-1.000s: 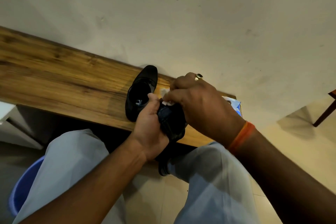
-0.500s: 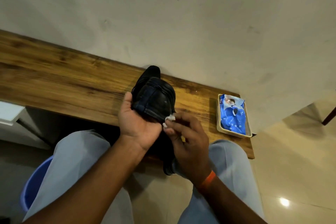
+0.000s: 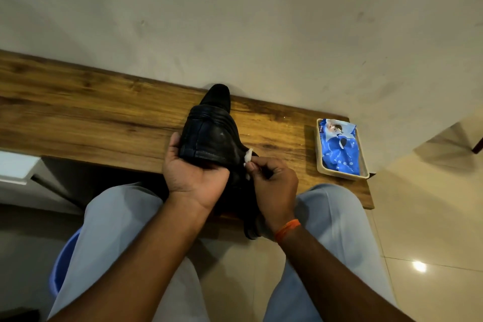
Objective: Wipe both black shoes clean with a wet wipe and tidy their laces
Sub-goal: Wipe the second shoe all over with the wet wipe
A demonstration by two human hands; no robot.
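My left hand [image 3: 193, 172] grips a black shoe [image 3: 211, 136] from below, heel end up, over the near edge of the wooden bench [image 3: 78, 117]. My right hand [image 3: 274, 180] pinches a small white wet wipe [image 3: 247, 158] and holds it against the shoe's right side. A second black shoe [image 3: 218, 97] lies on the bench behind the held one; only its far end shows. No laces are visible.
A cream tray [image 3: 320, 165] holding a blue wipes packet [image 3: 339, 149] sits at the bench's right end. The wall rises directly behind the bench. A blue bucket [image 3: 61, 264] stands on the floor at lower left, beside my knee.
My right hand came off the top of the shoe and moved down to its right side with the wipe. The shoe turned in my left hand, and the tray came into sight.
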